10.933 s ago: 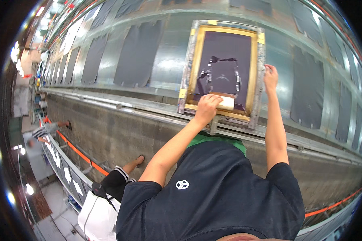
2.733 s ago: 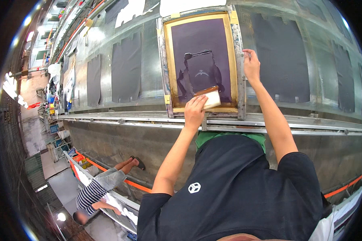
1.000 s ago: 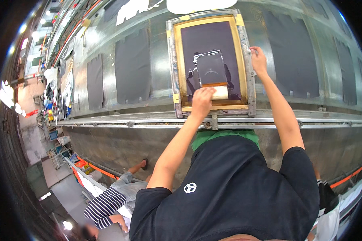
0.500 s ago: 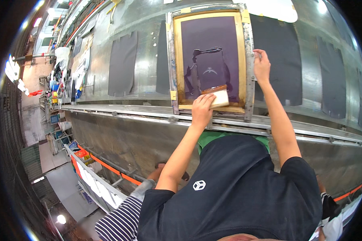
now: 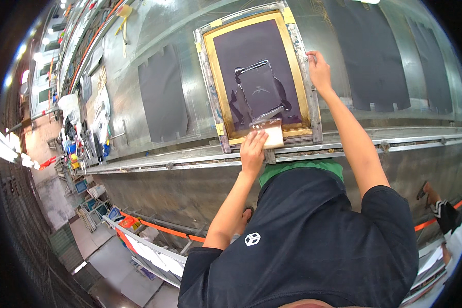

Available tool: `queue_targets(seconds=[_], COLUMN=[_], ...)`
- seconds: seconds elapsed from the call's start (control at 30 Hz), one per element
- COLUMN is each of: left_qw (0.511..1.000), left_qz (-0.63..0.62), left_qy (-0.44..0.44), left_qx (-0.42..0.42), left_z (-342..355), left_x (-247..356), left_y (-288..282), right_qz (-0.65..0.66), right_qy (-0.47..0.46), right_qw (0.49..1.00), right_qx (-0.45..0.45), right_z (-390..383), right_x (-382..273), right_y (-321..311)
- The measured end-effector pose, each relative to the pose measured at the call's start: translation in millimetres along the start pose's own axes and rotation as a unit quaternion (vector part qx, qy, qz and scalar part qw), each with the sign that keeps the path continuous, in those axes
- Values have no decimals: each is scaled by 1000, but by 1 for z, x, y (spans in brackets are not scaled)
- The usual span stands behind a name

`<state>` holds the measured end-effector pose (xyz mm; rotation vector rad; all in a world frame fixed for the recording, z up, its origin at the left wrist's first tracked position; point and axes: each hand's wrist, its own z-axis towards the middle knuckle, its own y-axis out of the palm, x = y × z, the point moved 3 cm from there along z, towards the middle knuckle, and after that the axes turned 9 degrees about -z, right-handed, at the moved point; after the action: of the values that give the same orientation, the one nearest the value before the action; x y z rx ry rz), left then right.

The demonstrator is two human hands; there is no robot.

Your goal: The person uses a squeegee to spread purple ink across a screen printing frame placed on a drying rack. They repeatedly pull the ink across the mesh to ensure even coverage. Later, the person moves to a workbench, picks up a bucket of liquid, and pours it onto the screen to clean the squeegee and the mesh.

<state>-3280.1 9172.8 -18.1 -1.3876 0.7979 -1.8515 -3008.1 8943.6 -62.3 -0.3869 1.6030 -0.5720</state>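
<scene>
In front of me a screen printing frame (image 5: 311,115) lies on the long metal table, slightly slanted. Its mesh is dark purple with a yellow border, and glossy dark ink (image 5: 239,97) outlines a rectangle on it. My left hand (image 5: 253,149) is closed on a squeegee (image 5: 273,135) with a pale handle, at the frame's near end. The squeegee's blade edge is partly smeared with ink. My right hand (image 5: 321,74) has its curled fingers on the frame's right rail. What lies under the frame is hidden.
Dark grey fabric pieces (image 5: 162,95) lie flat on the table at both sides. A metal rail (image 5: 200,162) runs along the near edge. Tools and bottles (image 5: 82,149) crowd the far left. Behind me at right, another person's leg (image 5: 432,196) shows.
The frame has shifted left along the table, covering the fabric edge that showed beside it. Both hands moved with it, and the squeegee sits nearer the frame's near end. The view has turned.
</scene>
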Motion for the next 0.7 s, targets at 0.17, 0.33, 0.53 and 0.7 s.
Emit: queue_targets(seconds=[0.17,0.33,0.53,0.7], left_qw=[998,999,1000,999], left_qz=[-47,-27,-6,-36], left_qy=[-23,-24,20,9], left_qx=[33,14,3,12], left_z=[110,176,94,84], left_x=[-40,-63,-42,-43], left_y=[-3,-7,12,4], right_qz=[-27,5,18,-13], right_qy=[-8,8,14,27], right_qw=[999,1000,1000,1000], right_qx=[24,13,12,0], right_z=[7,4,2,5], right_x=[15,12,13,10], right_y=[4,12,9,6])
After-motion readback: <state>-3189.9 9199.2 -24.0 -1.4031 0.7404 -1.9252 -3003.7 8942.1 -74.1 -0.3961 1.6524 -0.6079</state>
